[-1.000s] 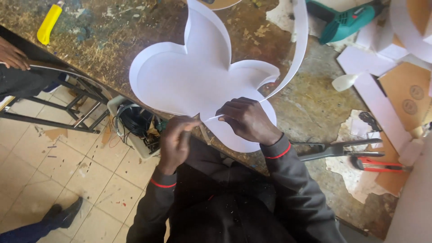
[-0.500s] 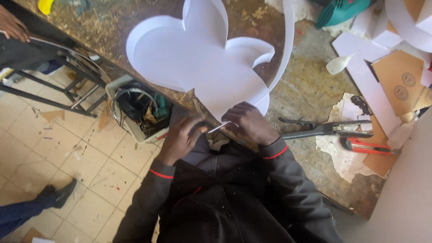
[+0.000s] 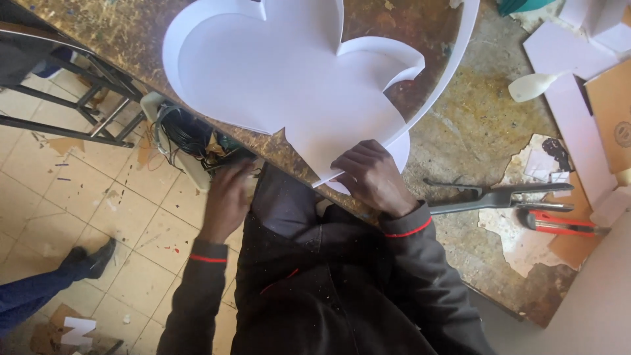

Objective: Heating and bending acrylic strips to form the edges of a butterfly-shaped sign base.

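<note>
While our right hand presses down on the near edge of the white lobed cut-out shape, fingers curled and pinching the sheet where a thin white strip meets it, our left hand hangs off the table edge at about eight o'clock from the right one, blurred, so we cannot tell whether it is open or closed or whether it holds anything. The white shape lies flat on the worn, stained worktable, filling the view from ten to twelve o'clock, with raised white walls following its curves; the strip arcs away from our right hand toward one o'clock. At three o'clock from the right hand we see grey metal shears lying on the table, and just beyond them a red-handled tool resting on torn paper. At two o'clock sit white offcuts and a piece of brown cardboard. Just beside the left hand, at eleven o'clock from it, a tray of tangled dark wires juts out below the table edge. At seven o'clock, on the tiled floor, another person's dark shoe shows.
</note>
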